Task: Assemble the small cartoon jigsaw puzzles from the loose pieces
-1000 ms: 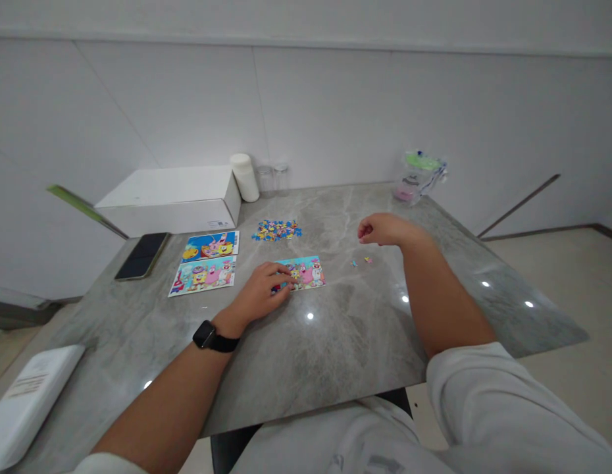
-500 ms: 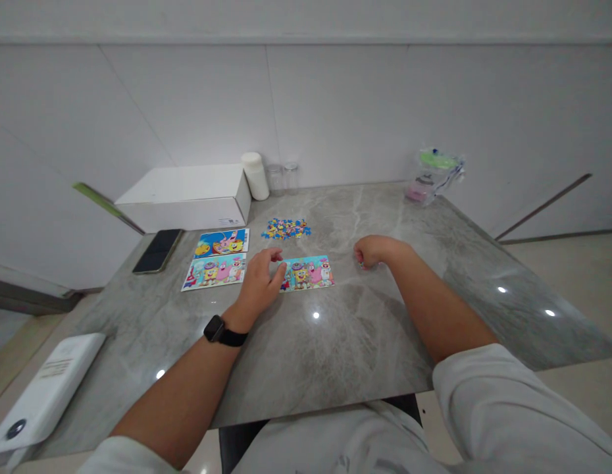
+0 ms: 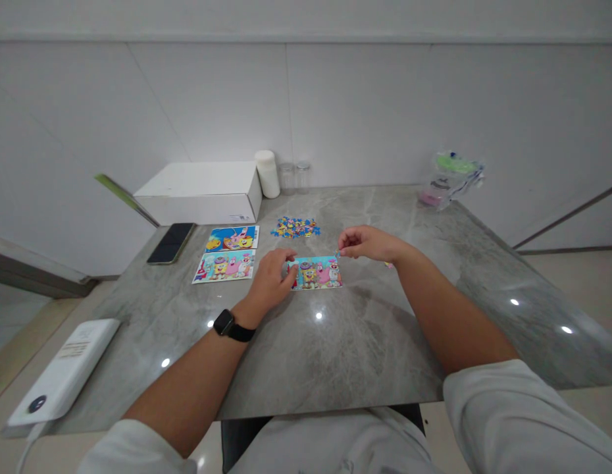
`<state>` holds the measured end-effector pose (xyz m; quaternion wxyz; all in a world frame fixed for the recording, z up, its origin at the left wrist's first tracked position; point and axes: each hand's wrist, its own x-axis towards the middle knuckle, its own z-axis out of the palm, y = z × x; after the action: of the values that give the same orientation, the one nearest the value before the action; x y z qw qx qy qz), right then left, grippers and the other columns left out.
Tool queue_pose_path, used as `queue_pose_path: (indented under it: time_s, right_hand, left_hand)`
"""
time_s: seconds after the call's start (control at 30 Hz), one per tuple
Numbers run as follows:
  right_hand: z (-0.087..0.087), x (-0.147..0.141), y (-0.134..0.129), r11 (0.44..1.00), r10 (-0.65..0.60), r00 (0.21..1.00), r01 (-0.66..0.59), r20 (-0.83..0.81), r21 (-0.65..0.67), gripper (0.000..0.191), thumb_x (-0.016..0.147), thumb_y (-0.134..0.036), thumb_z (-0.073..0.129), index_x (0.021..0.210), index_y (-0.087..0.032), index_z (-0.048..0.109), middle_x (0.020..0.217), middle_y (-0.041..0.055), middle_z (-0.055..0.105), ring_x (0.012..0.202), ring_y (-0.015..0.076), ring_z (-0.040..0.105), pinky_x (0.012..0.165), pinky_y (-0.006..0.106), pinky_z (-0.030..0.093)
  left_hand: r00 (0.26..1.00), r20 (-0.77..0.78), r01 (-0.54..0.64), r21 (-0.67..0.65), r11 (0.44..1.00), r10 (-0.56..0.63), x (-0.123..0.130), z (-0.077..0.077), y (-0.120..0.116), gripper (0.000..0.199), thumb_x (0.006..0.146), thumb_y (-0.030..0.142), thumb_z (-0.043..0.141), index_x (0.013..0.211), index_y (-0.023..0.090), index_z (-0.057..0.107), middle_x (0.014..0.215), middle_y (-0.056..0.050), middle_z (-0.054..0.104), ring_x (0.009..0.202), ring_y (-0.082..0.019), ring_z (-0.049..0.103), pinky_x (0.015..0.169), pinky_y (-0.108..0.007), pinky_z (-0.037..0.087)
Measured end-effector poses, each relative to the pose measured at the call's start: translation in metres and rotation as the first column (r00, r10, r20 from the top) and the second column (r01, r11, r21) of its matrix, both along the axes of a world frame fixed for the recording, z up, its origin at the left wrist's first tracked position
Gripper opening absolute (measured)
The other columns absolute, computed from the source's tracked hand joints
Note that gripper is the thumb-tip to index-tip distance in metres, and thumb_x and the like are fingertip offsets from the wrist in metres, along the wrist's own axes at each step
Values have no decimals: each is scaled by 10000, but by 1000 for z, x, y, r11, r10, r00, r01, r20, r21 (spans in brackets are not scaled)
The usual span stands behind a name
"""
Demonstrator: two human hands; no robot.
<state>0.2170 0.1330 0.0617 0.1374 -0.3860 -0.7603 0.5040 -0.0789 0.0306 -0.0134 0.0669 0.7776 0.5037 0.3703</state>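
In the head view, your left hand [image 3: 270, 282] lies loosely spread at the left edge of a cartoon picture card [image 3: 320, 274], thumb and fingers parted, gripping nothing that shows. Your right hand [image 3: 366, 243] pinches a small blue piece [image 3: 337, 254] between thumb and forefinger, at the card's upper right corner. The card lies flat on the tabletop [image 3: 310, 362], nearer you than the puzzle pile [image 3: 297, 228]. Another loose piece [image 3: 388, 264] sits beneath your right wrist, partly hidden.
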Motion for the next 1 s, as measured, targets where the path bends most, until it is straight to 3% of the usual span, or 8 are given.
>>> queue_pose_path:
  time_s: [0.23,0.5,0.63,0.8,1.0]
  right_hand:
    - [0,-9,-6,995,-95,992,94,-81,-16,392,722,-459,818,968,-185,685,807,2,686,714,126,573,626,241,427]
    - [-3,-10,-5,998,-60,996,60,-64,-1,352,760,-464,790,953,-183,700,806,6,697,707,128,578,641,247,443]
    - [-3,-13,-6,994,-78,995,82,-66,75,318,782,-469,754,920,-187,705,823,15,699,755,147,599,703,272,476]
    - [-24,-28,-6,966,-89,995,96,-38,242,219,851,-397,692,917,-190,723,824,17,699,775,160,607,741,277,485]
    - [-60,-51,-11,904,-128,983,60,133,423,129,890,-207,664,981,-206,756,861,11,732,789,152,631,751,255,453]
  left_hand:
    - [996,-55,70,-8,998,-70,0,2,1,166,1012,262,554,1138,206,646,1111,-86,710,1057,-257,638,981,-438,496]
    - [989,-66,127,-43,991,-129,2,4,0,221,1016,254,552,1159,223,718,1095,-84,706,1067,-248,641,986,-432,508]
    - [980,-87,172,-63,983,-177,2,-2,2,240,1010,280,583,1142,238,779,1134,-91,712,1065,-247,650,988,-446,516]
    - [966,-143,204,-79,976,-214,0,-9,5,262,994,288,622,1182,256,803,1183,-93,725,1099,-255,653,1016,-468,514]
    - [954,-190,211,-117,970,-230,1,-7,3,269,977,280,634,1185,280,804,1239,-88,724,1155,-267,650,1067,-494,500]
